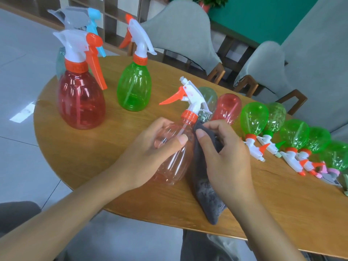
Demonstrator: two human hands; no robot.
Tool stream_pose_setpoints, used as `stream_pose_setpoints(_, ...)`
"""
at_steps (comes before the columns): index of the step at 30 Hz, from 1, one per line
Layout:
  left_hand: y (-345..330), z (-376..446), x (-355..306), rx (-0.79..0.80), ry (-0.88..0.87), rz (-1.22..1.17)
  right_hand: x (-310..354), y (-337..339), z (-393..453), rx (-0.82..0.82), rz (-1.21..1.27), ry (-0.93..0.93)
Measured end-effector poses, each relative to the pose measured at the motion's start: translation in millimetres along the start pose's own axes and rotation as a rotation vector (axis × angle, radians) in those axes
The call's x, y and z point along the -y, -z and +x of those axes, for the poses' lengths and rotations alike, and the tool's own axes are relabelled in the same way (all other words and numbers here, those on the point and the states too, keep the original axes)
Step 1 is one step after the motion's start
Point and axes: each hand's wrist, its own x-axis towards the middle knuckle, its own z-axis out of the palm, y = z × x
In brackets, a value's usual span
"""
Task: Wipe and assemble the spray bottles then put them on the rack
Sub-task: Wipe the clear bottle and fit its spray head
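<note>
My left hand [150, 147] grips a pale red see-through spray bottle [175, 162] round its body, tilted above the table, with its white and orange trigger head [188, 98] screwed on and pointing up and away. My right hand [224, 153] pinches a dark grey cloth [205, 193] against the bottle's right side near the neck; the cloth hangs down to the table. Several green and red bottles [254, 119] lie in a row to the right, most with trigger heads on.
Upright on the wooden table [94, 157] at the far left stand a red bottle [81, 98], a green bottle [134, 87] and a clear one with a blue trigger [90, 17] behind. Grey chairs [180, 34] stand beyond the table. No rack can be made out.
</note>
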Motion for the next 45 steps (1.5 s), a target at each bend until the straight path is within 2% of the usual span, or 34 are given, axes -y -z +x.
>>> stream_pose_setpoints(5, 2.6, -2.6, -0.3, 0.038, -0.013, 0.043, 4.6, 4.9, 11.1, -0.115, 0.021, 0.008)
stream_pose_setpoints(14, 7.8, -5.4, -1.8, 0.005, -0.039, 0.070, 4.5, -0.7, -6.5, 0.098, 0.010, 0.024)
stream_pose_setpoints(16, 9.2, -5.4, -2.4, -0.005, -0.036, 0.086, 3.8, -0.9, -6.3, 0.086, -0.001, 0.028)
stream_pose_setpoints(21, 13.3, -9.0, -3.5, 0.007, -0.063, 0.205, 6.1, 0.7, 6.0, -0.063, 0.039, 0.053)
stream_pose_setpoints(30, 21.9, -11.4, -8.7, -0.048, -0.101, 0.243, 11.2, -9.7, -6.0, 0.035, 0.037, 0.075)
stream_pose_setpoints(37, 23.0, -10.9, -9.0, -0.022, -0.129, 0.369, 19.9, 0.9, 10.5, -0.171, 0.077, 0.076)
stream_pose_setpoints(40, 22.5, -11.9, -8.9, -0.043, -0.151, 0.421, 19.3, -1.2, 9.5, -0.129, 0.064, 0.075)
stream_pose_setpoints(45, 23.8, -13.4, -9.1, -0.078, -0.156, 0.405, 16.6, -8.5, -10.3, 0.045, 0.056, 0.103)
